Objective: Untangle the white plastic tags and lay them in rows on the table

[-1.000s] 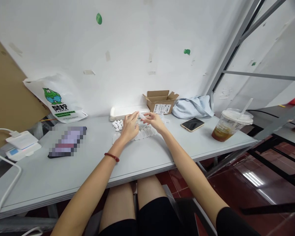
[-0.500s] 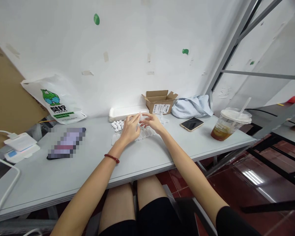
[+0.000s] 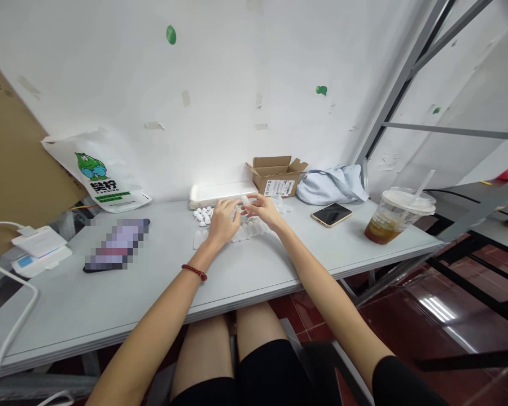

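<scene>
My right hand (image 3: 263, 210) closes its fingers on a small translucent plastic bottle (image 3: 246, 201), which stands tilted with its narrow end up. Close beside it, on the left, my left hand (image 3: 225, 219) has its fingers stretched forward and its thumb apart; I see nothing held in it. Small white caps (image 3: 203, 216) lie in a pile just left of the left hand. Under and in front of both hands, several translucent bottles (image 3: 249, 229) lie side by side on the grey table (image 3: 254, 268). More clear pieces (image 3: 281, 204) lie beyond the right hand.
Behind the hands are a stack of white trays (image 3: 220, 193) and an open cardboard box (image 3: 276, 176). To the right are a pale blue cloth (image 3: 332, 185), a phone (image 3: 332, 215) and a drink cup (image 3: 395, 217). A blurred phone (image 3: 118, 245), white plastic bag (image 3: 97, 172) and charger (image 3: 40, 245) are left.
My left hand's fingers have drawn back and down a little from the bottle, so more of it shows. My right hand still has the bottle. The view has shifted slightly.
</scene>
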Demonstrator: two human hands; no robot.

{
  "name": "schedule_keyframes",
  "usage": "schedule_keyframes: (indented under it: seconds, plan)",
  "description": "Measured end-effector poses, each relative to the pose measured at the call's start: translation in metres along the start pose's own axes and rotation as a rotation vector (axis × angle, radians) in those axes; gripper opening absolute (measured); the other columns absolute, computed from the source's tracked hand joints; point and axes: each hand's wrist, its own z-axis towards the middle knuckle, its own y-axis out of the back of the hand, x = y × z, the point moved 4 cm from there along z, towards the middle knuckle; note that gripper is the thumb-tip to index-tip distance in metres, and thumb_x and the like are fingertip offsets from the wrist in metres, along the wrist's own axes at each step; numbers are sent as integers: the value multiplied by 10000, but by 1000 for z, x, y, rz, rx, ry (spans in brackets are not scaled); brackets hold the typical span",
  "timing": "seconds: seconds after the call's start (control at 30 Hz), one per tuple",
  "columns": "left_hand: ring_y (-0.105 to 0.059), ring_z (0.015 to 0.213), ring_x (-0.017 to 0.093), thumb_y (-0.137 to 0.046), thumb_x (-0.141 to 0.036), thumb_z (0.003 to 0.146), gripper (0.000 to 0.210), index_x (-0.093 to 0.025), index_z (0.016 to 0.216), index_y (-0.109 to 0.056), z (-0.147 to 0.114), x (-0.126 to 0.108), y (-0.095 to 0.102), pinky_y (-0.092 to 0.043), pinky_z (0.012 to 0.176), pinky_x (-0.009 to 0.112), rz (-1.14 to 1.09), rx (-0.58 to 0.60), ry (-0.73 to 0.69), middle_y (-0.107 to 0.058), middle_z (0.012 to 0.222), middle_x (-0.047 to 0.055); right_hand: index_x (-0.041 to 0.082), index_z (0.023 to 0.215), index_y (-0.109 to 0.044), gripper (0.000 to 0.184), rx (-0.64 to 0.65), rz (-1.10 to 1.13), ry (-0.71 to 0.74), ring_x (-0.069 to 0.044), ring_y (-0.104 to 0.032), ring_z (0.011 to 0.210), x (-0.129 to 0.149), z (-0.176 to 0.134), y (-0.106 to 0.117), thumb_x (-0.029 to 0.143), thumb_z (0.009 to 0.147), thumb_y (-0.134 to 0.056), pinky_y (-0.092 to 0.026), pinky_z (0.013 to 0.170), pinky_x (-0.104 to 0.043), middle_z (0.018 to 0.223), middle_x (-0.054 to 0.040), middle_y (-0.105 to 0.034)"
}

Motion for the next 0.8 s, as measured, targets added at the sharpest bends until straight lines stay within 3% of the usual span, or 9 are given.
schedule_keyframes:
  seconds: [0.1, 0.33, 0.47, 0.63, 0.8]
  plan:
    - [-512, 1105, 250, -499, -180, 820, 354, -162, 1162, -589, 1, 0, 4, -427, 978, 443, 39, -25, 0, -611, 1145, 107, 173, 973, -539, 309, 20, -14, 17, -148, -675, 691, 1, -2, -6, 182, 694, -671, -535, 668, -282, 734, 4, -672]
    - [-411, 1200, 302, -596, -250, 797, 409, -153, 1193, -561, -1, -11, 6, -393, 996, 463, 168, 100, -81, -521, 1307, 131, 177, 901, -496, 263, -38, -42, -20, -166, -684, 713, -2, -3, -14, 147, 692, -652, -520, 654, -283, 667, 23, -643]
    - [-462, 1135, 293, -583, -232, 806, 305, -157, 1101, -607, 2, -15, 20, -414, 962, 447, 201, 170, -86, -609, 1192, 113, 179, 890, -488, 260, -10, -44, -31, -167, -682, 713, -2, -5, -22, 161, 698, -662, -524, 697, -304, 661, 15, -656]
    - [-482, 1109, 305, -582, -233, 789, 287, -182, 1071, -604, -10, -17, 49, -405, 956, 469, 236, 204, -96, -640, 1136, 100, 191, 899, -481, 265, 131, -35, -18, -159, -678, 703, 4, -17, -45, 173, 707, -663, -530, 691, -295, 659, 24, -655]
    - [-497, 1106, 292, -598, -240, 740, 413, -191, 1146, -534, -46, -17, 80, -430, 931, 445, 145, 202, 3, -611, 1149, 95, 161, 863, -595, 151, 368, -72, -12, -125, -645, 638, 13, -31, -67, 223, 738, -651, -523, 624, -246, 647, 17, -654]
